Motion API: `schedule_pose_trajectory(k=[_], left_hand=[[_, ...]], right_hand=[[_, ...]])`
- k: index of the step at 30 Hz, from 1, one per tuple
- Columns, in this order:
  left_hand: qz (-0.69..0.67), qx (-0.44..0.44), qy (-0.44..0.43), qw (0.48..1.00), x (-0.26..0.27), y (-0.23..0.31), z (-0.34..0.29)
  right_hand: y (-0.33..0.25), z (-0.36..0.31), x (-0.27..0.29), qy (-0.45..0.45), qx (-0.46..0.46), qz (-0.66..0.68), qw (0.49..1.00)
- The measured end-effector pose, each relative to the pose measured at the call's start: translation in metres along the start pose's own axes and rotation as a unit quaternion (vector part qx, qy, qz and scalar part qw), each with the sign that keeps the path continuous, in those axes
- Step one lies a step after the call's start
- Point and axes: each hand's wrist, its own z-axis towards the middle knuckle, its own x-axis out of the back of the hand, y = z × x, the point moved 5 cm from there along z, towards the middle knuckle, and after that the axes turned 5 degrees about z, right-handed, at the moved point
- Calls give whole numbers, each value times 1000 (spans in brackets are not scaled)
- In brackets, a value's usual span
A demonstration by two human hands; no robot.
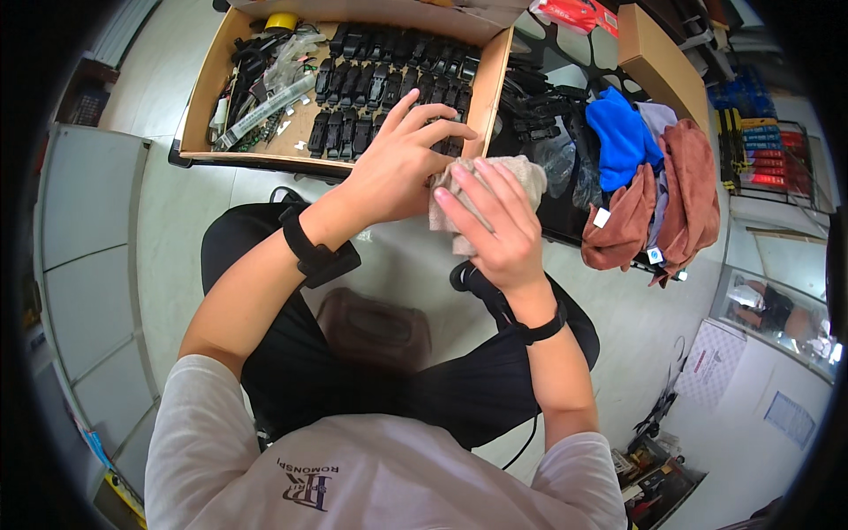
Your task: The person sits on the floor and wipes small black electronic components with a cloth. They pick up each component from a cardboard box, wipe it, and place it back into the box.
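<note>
A folded beige cloth (526,177) is held over the gap between my knees, just off the near right corner of the box. My right hand (502,225) grips it from above, fingers laid along its top. At the cloth's left side is my left hand (406,159), with several fingers fanned out. Its index finger bends to the cloth's edge, and its thumb is hidden. Anything pinched there or wrapped inside the cloth is out of sight. Beyond my left hand, rows of small black buckle-like parts (362,84) lie in a shallow wooden box (488,97).
Loose cables and a clear plastic tube (265,112) fill the box's left side. To the right, a dark table (565,225) carries black straps, a blue cloth (621,132) and brown cloths (689,190). A brown stool (375,329) stands between my legs. White cabinets (93,230) line the left.
</note>
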Motion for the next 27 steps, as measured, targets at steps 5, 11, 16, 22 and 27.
schedule_pose_trajectory(k=[5, 11, 16, 22, 27], left_hand=[[-3, 4, -14, 1000, 3, 3, 2], [-8, 9, 7, 1000, 0, 3, 2], [9, -9, -16, 1000, 0, 0, 1], [1, -8, 22, 1000, 1, 2, 2], [20, -3, 33, 999, 1, 1, 2]], right_hand=[[19, -2, 3, -9, -42, -5, 999], [61, -22, 15, 27, -124, -39, 991], [-3, 2, 2, -4, 18, 19, 1000], [35, -7, 8, 7, -44, -8, 999], [62, -19, 21, 48, -94, -41, 994]])
